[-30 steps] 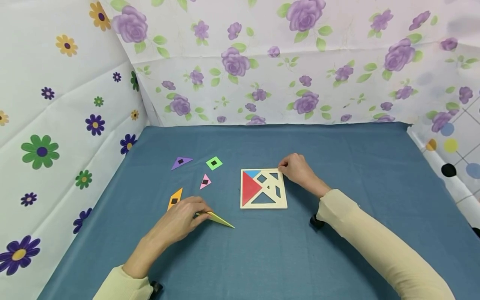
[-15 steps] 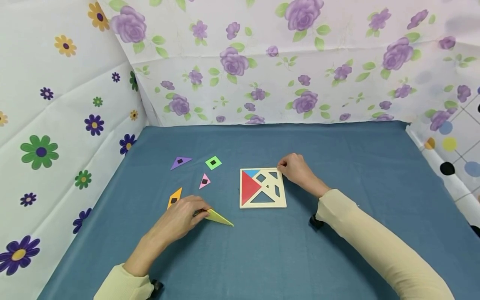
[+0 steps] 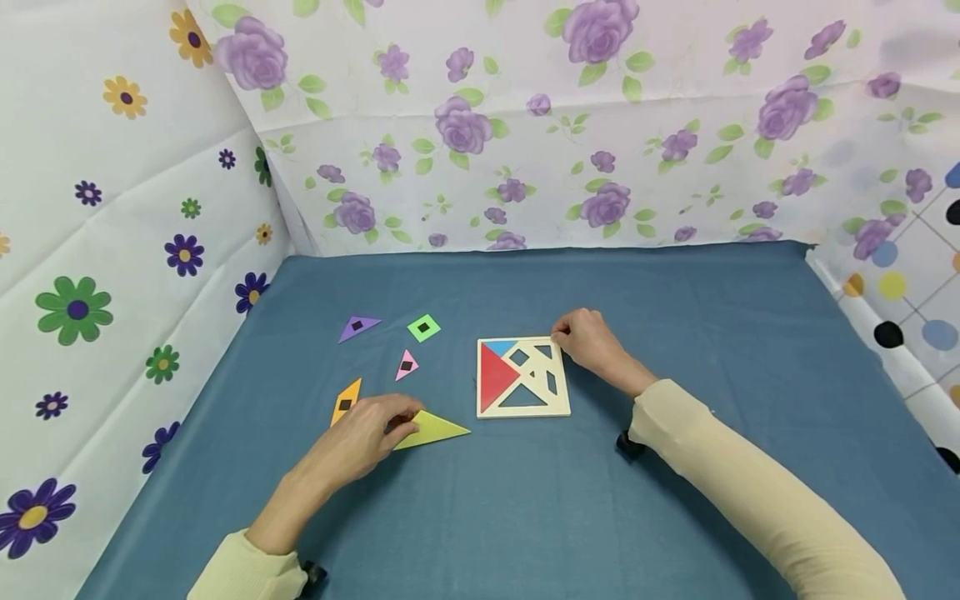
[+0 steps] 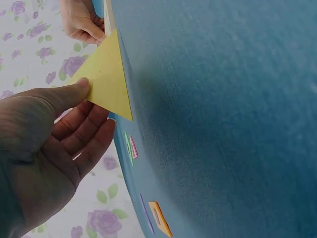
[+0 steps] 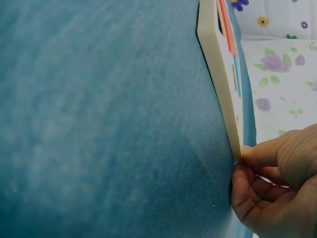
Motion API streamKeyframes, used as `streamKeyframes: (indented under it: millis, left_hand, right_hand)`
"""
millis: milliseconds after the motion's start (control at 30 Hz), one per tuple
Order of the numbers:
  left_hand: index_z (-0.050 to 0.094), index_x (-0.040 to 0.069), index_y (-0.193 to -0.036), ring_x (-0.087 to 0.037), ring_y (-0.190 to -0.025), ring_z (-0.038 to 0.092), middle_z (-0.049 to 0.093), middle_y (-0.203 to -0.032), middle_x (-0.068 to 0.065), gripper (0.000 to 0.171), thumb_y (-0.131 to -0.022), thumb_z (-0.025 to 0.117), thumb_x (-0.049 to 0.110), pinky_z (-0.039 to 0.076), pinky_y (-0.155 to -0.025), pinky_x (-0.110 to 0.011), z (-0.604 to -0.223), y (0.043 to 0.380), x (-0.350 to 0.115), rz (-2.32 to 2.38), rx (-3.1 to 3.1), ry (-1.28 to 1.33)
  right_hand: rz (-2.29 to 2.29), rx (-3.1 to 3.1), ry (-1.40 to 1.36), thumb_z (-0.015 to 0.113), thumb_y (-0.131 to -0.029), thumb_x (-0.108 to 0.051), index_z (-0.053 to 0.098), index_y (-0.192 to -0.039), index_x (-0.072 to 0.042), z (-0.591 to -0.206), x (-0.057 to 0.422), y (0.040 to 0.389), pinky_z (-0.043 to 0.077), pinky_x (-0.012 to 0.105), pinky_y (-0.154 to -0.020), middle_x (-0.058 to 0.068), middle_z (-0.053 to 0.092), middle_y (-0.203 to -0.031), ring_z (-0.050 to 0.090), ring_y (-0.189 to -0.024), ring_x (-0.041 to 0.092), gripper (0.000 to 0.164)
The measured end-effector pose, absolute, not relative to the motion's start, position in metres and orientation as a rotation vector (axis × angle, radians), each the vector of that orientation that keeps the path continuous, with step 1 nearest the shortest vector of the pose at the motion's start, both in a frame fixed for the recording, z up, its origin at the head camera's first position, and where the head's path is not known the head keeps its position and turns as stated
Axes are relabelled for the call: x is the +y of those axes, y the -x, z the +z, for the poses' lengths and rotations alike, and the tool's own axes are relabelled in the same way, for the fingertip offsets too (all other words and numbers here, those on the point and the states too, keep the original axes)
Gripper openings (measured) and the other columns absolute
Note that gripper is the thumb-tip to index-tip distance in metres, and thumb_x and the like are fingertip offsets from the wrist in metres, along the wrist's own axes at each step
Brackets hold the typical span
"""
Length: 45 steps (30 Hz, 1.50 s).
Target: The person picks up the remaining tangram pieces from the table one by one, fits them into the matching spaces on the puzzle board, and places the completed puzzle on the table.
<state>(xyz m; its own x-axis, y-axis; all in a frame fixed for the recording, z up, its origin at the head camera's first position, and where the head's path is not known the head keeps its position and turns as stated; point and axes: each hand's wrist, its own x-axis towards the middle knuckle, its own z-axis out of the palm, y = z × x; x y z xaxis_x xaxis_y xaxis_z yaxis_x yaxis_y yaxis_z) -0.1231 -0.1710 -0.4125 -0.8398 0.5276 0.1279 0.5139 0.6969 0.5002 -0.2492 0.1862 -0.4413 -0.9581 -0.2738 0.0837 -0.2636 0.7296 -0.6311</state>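
Note:
My left hand (image 3: 372, 429) pinches a yellow triangle tangram piece (image 3: 437, 428) between thumb and fingers, held just off the cloth with its broad face showing. In the left wrist view the thumb presses one face of the yellow triangle (image 4: 106, 77); the fingertips behind it are partly hidden. With thumb and fingers, my right hand (image 3: 592, 346) pinches the far right corner of a wooden tangram board (image 3: 561, 402). A red triangle (image 3: 497, 377) and a blue piece (image 3: 497, 346) lie in the board's left side. Several cut-outs, among them a large triangular one, show blue cloth.
Left of the board lie a purple triangle (image 3: 367, 322), a green square (image 3: 432, 327), a pink triangle (image 3: 406, 365) and an orange parallelogram (image 3: 347, 400), the last beside my left hand. Blue cloth (image 3: 600, 500) covers the table. Flowered sheets (image 3: 525, 150) hang behind and at the left.
The yellow triangle has turned in my left hand, from nearly edge-on to face showing, its tip now a little higher. My right hand stays at the board's corner. The head view has shifted slightly.

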Motion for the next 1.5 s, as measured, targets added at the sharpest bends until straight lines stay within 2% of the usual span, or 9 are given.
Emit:
streamKeyframes:
  millis: [133,333,567,933,1233,1500]
  left_hand:
    - [0.073,0.012,-0.106,-0.006,-0.076,0.054,0.062,-0.087,0.010,0.013,-0.095,0.075,0.005,0.050,-0.069,-0.027,-0.413,0.122,-0.170,0.861,2.849,-0.859]
    - [0.073,0.013,-0.104,-0.005,-0.076,0.055,0.062,-0.088,0.011,0.011,-0.096,0.073,0.005,0.050,-0.069,-0.027,-0.411,0.122,-0.168,0.881,2.842,-0.837]
    - [0.073,0.016,-0.101,-0.006,-0.070,0.052,0.057,-0.082,0.011,0.007,-0.101,0.068,0.010,0.045,-0.062,-0.026,-0.410,0.123,-0.170,0.944,2.819,-0.805]
    - [0.073,0.019,-0.098,-0.006,-0.066,0.051,0.053,-0.075,0.012,0.007,-0.102,0.068,0.016,0.045,-0.061,-0.027,-0.405,0.126,-0.165,1.021,2.900,-0.794]
    - [0.075,0.018,-0.101,-0.007,-0.076,0.057,0.061,-0.089,0.011,0.004,-0.100,0.071,0.017,0.052,-0.069,-0.028,-0.397,0.129,-0.155,1.085,2.921,-0.810]
    - [0.076,0.014,-0.106,-0.009,-0.079,0.061,0.069,-0.094,0.008,0.009,-0.098,0.073,0.014,0.055,-0.073,-0.029,-0.389,0.135,-0.143,1.188,2.870,-0.821]
  right_hand:
    - [-1.053,2.911,0.460,0.062,-0.101,-0.002,0.079,-0.101,0.003,-0.442,0.185,0.250,0.044,0.031,-0.056,0.014,0.073,-0.087,0.055,-0.058,0.018,0.018]
    - [-1.061,2.905,0.464,0.061,-0.102,-0.002,0.079,-0.100,0.002,-0.442,0.185,0.251,0.044,0.032,-0.056,0.014,0.073,-0.086,0.055,-0.057,0.018,0.019]
    - [-1.060,2.902,0.481,0.060,-0.102,-0.001,0.079,-0.100,0.003,-0.440,0.186,0.250,0.043,0.032,-0.056,0.014,0.073,-0.085,0.054,-0.056,0.017,0.019]
    - [-1.045,2.918,0.482,0.059,-0.101,0.000,0.079,-0.099,0.003,-0.441,0.186,0.250,0.042,0.032,-0.056,0.015,0.073,-0.087,0.053,-0.056,0.017,0.020]
    - [-1.045,2.909,0.491,0.060,-0.101,0.000,0.078,-0.090,0.000,-0.440,0.187,0.251,0.038,0.032,-0.056,0.013,0.071,-0.082,0.046,-0.054,0.016,0.021]
    - [-1.035,2.898,0.465,0.066,-0.100,-0.003,0.079,-0.100,0.003,-0.439,0.187,0.252,0.050,0.035,-0.062,0.017,0.074,-0.094,0.062,-0.066,0.018,0.014]
